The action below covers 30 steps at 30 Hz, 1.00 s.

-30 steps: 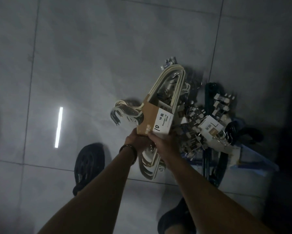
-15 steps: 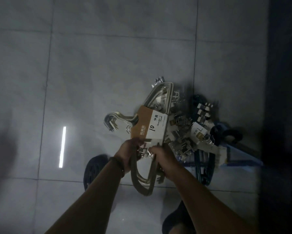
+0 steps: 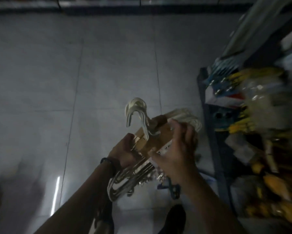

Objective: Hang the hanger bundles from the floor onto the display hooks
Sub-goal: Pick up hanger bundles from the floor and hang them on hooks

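Shoe: one, dark, lowest in view.
Left hand: fingers curled on the left edge of the hanger bundle; one dark wristband.
Right hand: grips the cardboard sleeve from the right.
Hanger bundle: one, whitish, held in the air over the floor, hooks up.
Label: one, white, mostly hidden, not readable.
Display rack: one, at right, goods blurred.

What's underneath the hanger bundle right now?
Below the hanger bundle: grey floor tiles and a teal hanger. Anything else there is covered by the bundle, left hand and right hand.
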Motion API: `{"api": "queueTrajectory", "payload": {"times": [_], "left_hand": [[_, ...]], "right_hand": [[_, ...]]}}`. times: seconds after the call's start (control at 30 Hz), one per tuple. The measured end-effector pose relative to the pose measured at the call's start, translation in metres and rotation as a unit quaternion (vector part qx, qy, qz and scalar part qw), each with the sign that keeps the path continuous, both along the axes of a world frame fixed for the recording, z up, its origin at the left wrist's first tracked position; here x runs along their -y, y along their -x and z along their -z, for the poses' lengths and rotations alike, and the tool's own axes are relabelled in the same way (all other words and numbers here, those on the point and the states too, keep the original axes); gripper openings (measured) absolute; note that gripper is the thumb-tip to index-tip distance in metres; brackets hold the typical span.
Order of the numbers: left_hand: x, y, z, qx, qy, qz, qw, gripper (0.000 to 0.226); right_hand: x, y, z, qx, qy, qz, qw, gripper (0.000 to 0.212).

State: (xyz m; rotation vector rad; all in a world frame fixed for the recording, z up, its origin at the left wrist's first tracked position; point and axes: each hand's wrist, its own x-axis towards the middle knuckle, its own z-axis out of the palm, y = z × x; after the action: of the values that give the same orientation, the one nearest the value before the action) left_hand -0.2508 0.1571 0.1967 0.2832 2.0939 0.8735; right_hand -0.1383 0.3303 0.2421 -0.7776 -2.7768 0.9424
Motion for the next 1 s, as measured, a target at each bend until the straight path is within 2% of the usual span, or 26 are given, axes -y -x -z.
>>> {"api": "queueTrajectory", "payload": {"times": [0.07,0.13,0.2,0.27,0.4,0.5,0.6,0.63,0.7,0.77,0.8,0.87,0.9,0.93,0.97,1.0], "left_hand": [[-0.02,0.008,-0.068,-0.071,0.034,0.074,0.994,0.078],[-0.038,0.013,-0.135,-0.125,0.056,0.157,0.978,0.089],[-0.052,0.016,-0.203,-0.161,0.061,0.238,0.956,0.097],[-0.064,0.018,-0.268,-0.19,0.052,0.293,0.936,0.087],[-0.093,0.011,-0.387,-0.279,0.058,0.377,0.881,0.074],[-0.126,0.002,-0.464,-0.291,0.058,0.471,0.831,0.071],[-0.159,-0.017,-0.531,-0.319,0.053,0.526,0.787,0.078],[-0.168,-0.025,-0.55,-0.359,0.044,0.539,0.761,0.079],[-0.18,-0.046,-0.584,-0.474,0.002,0.552,0.686,0.074],[-0.178,-0.07,-0.613,-0.586,-0.079,0.511,0.624,0.074],[-0.173,-0.08,-0.622,-0.63,-0.152,0.47,0.599,0.074],[-0.158,-0.1,-0.624,-0.677,-0.366,0.318,0.553,0.067],[-0.151,-0.11,-0.618,-0.659,-0.48,0.209,0.54,0.061],[-0.146,-0.122,-0.61,-0.614,-0.564,0.11,0.542,0.059],[-0.143,-0.135,-0.602,-0.546,-0.612,0.04,0.571,0.065],[-0.144,-0.149,-0.598,-0.451,-0.632,0.008,0.63,0.077]], "right_hand": [[-0.044,0.022,-0.069,0.092,-0.05,-0.116,0.988,0.134],[-0.081,0.034,-0.135,0.155,-0.047,-0.188,0.969,0.148],[-0.106,0.028,-0.196,0.174,-0.04,-0.221,0.959,0.135],[-0.12,0.011,-0.251,0.178,0.014,-0.218,0.96,0.11],[-0.127,-0.04,-0.324,0.064,0.113,-0.17,0.977,0.086],[-0.116,-0.079,-0.361,-0.026,0.136,-0.091,0.986,0.067],[-0.109,-0.115,-0.386,-0.16,0.186,0.027,0.969,0.065],[-0.106,-0.126,-0.393,-0.198,0.192,0.064,0.959,0.067],[-0.097,-0.147,-0.412,-0.263,0.209,0.125,0.933,0.071],[-0.087,-0.169,-0.431,-0.342,0.223,0.183,0.895,0.071],[-0.08,-0.181,-0.441,-0.381,0.221,0.208,0.874,0.068],[-0.066,-0.208,-0.459,-0.434,0.219,0.251,0.837,0.069],[-0.057,-0.223,-0.468,-0.456,0.218,0.267,0.821,0.068],[-0.048,-0.237,-0.477,-0.474,0.21,0.278,0.809,0.063],[-0.037,-0.252,-0.484,-0.489,0.203,0.288,0.798,0.054],[-0.026,-0.268,-0.492,-0.503,0.196,0.299,0.787,0.045]]}}
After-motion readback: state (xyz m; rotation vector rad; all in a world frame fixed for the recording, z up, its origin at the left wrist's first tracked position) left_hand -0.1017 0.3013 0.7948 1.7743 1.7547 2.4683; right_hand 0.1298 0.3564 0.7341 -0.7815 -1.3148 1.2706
